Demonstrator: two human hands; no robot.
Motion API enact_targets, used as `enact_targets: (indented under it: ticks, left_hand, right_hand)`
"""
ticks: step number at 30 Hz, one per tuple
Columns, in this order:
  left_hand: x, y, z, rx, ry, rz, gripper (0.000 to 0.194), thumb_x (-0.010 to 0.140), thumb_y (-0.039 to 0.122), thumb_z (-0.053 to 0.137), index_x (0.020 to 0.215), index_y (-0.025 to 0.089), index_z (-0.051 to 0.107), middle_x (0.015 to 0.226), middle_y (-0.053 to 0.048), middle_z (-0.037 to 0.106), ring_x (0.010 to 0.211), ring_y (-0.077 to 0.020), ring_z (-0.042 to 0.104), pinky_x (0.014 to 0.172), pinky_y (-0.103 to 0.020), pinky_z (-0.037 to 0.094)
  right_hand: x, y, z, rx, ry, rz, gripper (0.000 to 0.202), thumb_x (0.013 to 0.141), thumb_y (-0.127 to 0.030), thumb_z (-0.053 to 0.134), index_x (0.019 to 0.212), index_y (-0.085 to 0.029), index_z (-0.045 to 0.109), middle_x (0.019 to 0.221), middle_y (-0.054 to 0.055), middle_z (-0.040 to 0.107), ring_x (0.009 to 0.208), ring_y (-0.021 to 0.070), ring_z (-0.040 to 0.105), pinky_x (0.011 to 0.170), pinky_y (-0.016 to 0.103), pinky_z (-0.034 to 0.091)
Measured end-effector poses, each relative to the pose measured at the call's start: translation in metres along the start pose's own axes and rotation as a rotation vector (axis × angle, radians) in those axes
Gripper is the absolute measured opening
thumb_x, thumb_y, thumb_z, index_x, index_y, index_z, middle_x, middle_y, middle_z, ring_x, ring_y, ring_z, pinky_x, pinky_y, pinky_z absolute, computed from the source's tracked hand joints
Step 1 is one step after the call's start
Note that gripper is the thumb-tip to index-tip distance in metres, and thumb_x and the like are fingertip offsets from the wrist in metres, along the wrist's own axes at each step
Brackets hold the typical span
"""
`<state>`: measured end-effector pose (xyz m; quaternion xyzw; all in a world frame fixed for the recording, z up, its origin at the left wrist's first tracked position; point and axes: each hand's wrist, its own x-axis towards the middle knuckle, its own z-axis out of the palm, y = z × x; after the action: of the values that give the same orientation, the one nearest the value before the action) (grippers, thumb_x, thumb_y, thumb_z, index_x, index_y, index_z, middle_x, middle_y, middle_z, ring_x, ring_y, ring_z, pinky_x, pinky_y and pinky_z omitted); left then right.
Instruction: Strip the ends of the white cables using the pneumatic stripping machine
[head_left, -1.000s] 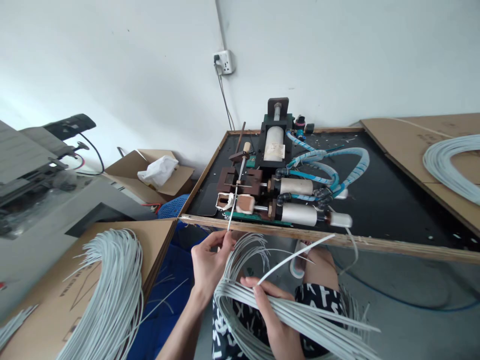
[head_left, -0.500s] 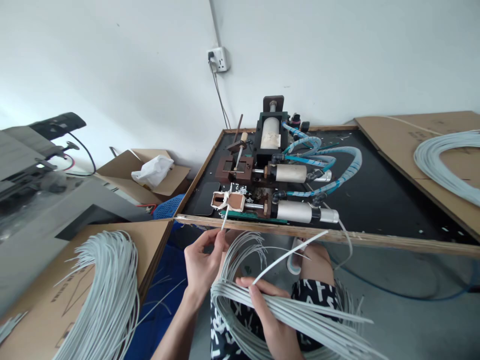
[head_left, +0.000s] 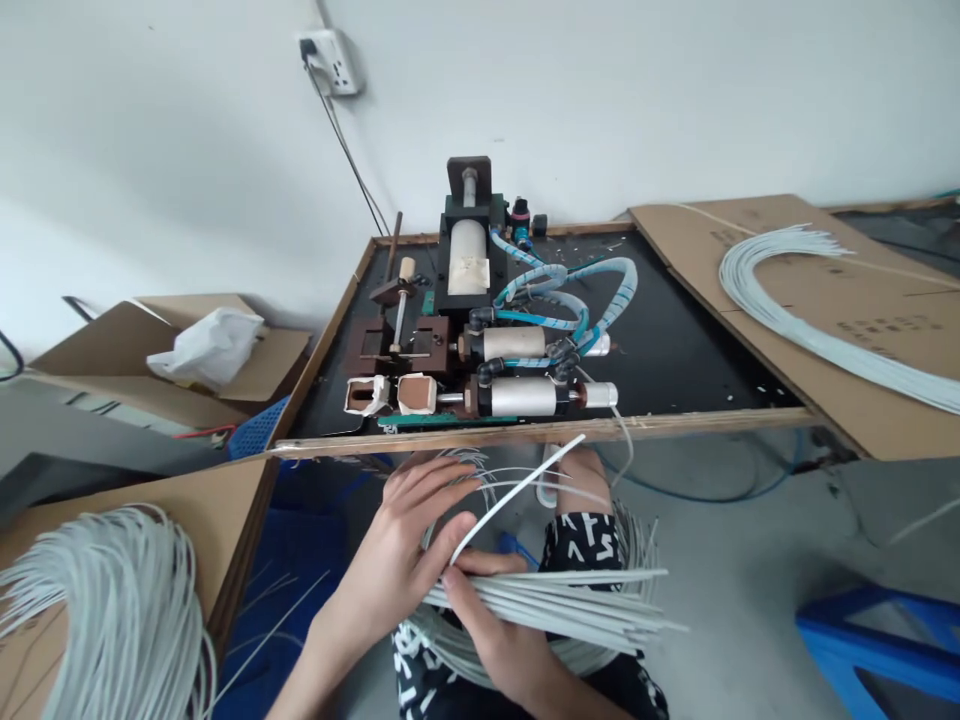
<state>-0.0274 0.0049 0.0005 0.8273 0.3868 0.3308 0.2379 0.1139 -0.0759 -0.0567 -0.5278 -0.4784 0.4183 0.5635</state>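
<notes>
A bundle of thin white cables [head_left: 570, 606] lies across my lap, its cut ends pointing right. My right hand [head_left: 499, 625] is wrapped round the bundle from below. One white cable [head_left: 525, 486] sticks up to the right from between my hands. My left hand [head_left: 409, 535] is over the bundle's left part, thumb against that single cable near my right thumb; its fingers are extended and apart. Just beyond the table's front edge stands a pneumatic machine [head_left: 517, 396]. Its two taped clamp jaws [head_left: 416, 393] are apart, with no cable between them.
White cable bundles lie on cardboard at the left [head_left: 127, 600] and right [head_left: 795, 310]. An open cardboard box [head_left: 97, 340] holds a white bag [head_left: 214, 345]. A blue stool [head_left: 862, 640] stands at the lower right. Blue-white hoses [head_left: 622, 290] loop over the black table.
My left hand has moved from the clamp to the bundle, letting go of the cable end it pinched. The jaws have parted and the cable is out of them. The view has shifted right.
</notes>
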Motion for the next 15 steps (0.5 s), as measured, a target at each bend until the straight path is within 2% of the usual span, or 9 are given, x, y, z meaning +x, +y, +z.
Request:
enact_targets:
  ticks: [3, 5, 7, 9, 10, 12, 15]
  left_hand:
    - [0.002, 0.008, 0.001, -0.206, -0.012, -0.018, 0.031, 0.103, 0.029, 0.05, 0.127, 0.024, 0.07, 0.125, -0.011, 0.072, 0.122, -0.0279, 0.064, 0.104, -0.046, 0.051]
    - [0.003, 0.016, 0.001, -0.372, -0.039, 0.0, 0.029, 0.105, 0.029, 0.048, 0.121, 0.025, 0.072, 0.111, -0.009, 0.077, 0.108, -0.0242, 0.069, 0.1, -0.041, 0.052]
    - [0.003, 0.022, 0.0, -0.492, -0.044, -0.01, 0.026, 0.105, 0.027, 0.05, 0.108, 0.025, 0.076, 0.092, -0.005, 0.078, 0.091, -0.0203, 0.071, 0.094, -0.036, 0.054]
    - [0.003, 0.024, -0.001, -0.555, -0.008, -0.068, 0.024, 0.103, 0.025, 0.055, 0.093, 0.023, 0.077, 0.081, -0.003, 0.076, 0.077, -0.0173, 0.07, 0.081, -0.031, 0.055]
    - [0.002, 0.023, -0.001, -0.571, 0.029, -0.111, 0.024, 0.101, 0.025, 0.057, 0.089, 0.022, 0.077, 0.077, -0.003, 0.075, 0.07, -0.016, 0.068, 0.072, -0.027, 0.055]
    - [0.0, 0.02, 0.001, -0.577, 0.139, -0.215, 0.025, 0.099, 0.026, 0.06, 0.083, 0.02, 0.078, 0.067, -0.001, 0.072, 0.06, -0.0135, 0.064, 0.058, -0.023, 0.051]
    - [-0.003, 0.01, 0.005, -0.519, 0.367, -0.354, 0.023, 0.097, 0.027, 0.063, 0.082, 0.019, 0.078, 0.055, 0.002, 0.066, 0.049, -0.0107, 0.059, 0.054, -0.02, 0.05]
  right_hand:
    - [0.001, -0.002, -0.002, 0.014, -0.072, 0.017, 0.008, 0.09, -0.029, 0.071, 0.092, -0.025, 0.076, 0.088, 0.003, 0.078, 0.083, 0.0228, 0.077, 0.076, 0.028, 0.065]
    - [0.002, -0.006, -0.002, 0.051, -0.104, 0.02, 0.007, 0.091, -0.029, 0.07, 0.089, -0.025, 0.076, 0.083, 0.002, 0.078, 0.077, 0.0216, 0.077, 0.07, 0.027, 0.064]
    - [0.002, -0.008, 0.0, 0.094, -0.082, 0.025, 0.005, 0.089, -0.029, 0.072, 0.088, -0.025, 0.075, 0.081, 0.002, 0.078, 0.075, 0.0213, 0.077, 0.067, 0.027, 0.064]
    - [0.002, -0.01, 0.001, 0.109, -0.004, 0.059, 0.006, 0.087, -0.03, 0.075, 0.092, -0.026, 0.076, 0.087, 0.003, 0.079, 0.082, 0.0229, 0.077, 0.075, 0.029, 0.065]
    - [0.002, -0.01, 0.002, 0.112, 0.029, 0.083, 0.009, 0.087, -0.031, 0.075, 0.094, -0.026, 0.077, 0.09, 0.003, 0.08, 0.086, 0.0239, 0.078, 0.079, 0.031, 0.065]
    - [0.003, -0.011, 0.002, 0.137, 0.001, 0.132, 0.016, 0.089, -0.035, 0.073, 0.099, -0.025, 0.08, 0.097, 0.006, 0.081, 0.094, 0.0263, 0.078, 0.087, 0.035, 0.064]
    - [0.004, -0.011, -0.001, 0.179, -0.089, 0.182, 0.027, 0.094, -0.042, 0.067, 0.106, -0.023, 0.082, 0.107, 0.008, 0.081, 0.103, 0.0292, 0.076, 0.096, 0.04, 0.061]
